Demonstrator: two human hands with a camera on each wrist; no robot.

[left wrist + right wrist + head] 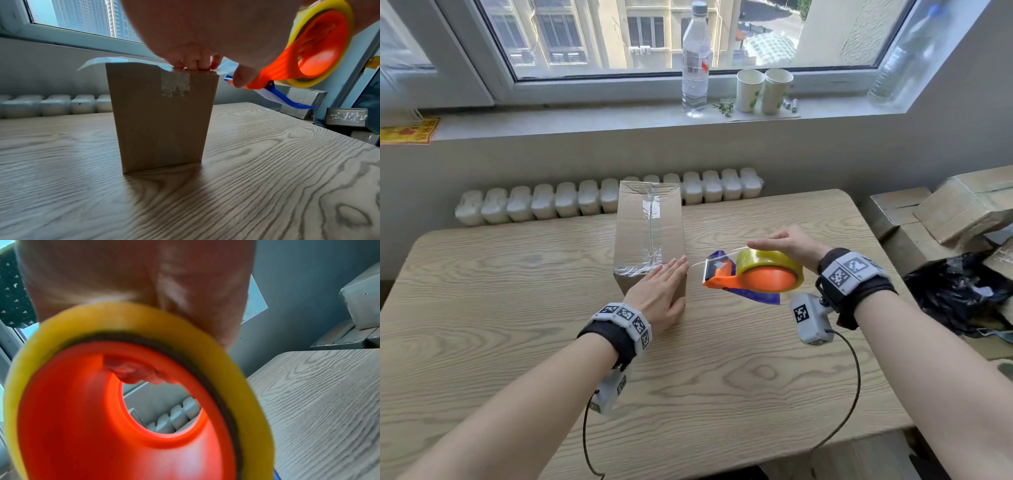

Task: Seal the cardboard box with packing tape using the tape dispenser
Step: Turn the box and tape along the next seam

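Tall brown cardboard box [650, 233] upright mid-table, clear tape along top. Left hand [659, 294] flat, fingers straight, pressing near top edge. Right hand [787, 245] gripping orange tape dispenser [753, 275] just right, aloft.

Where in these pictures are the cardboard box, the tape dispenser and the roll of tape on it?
cardboard box [649, 226]: head view, on its taped top face.
tape dispenser [768, 278]: head view, on its orange hub.
roll of tape [755, 257]: head view, on the yellow outer band.
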